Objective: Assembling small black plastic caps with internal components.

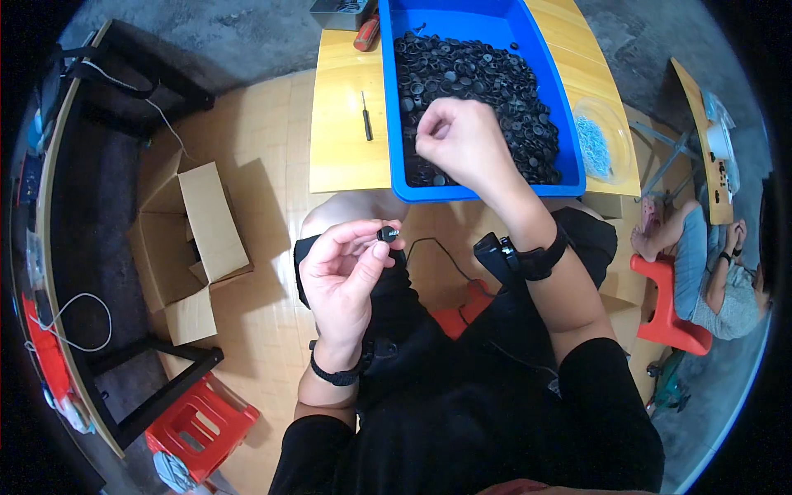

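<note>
Between the thumb and fingers of my left hand (340, 268) is a small black part (384, 235) with a short silvery metal piece at its end. This hand is held in front of the table, above my lap. My right hand (469, 144) hovers over the near left part of a blue tray (487, 195), its fingers curled and pinched together. Whatever may be in that pinch is hidden. Heaped in the tray are many small round black plastic caps (470, 70).
On the yellow table (340, 165) lie a thin black screwdriver (367, 124) and a red-handled tool (366, 35). A clear dish (624, 157) holds light blue bits. An open cardboard box (213, 223) and a red stool (202, 425) stand left; another person (730, 293) sits far right.
</note>
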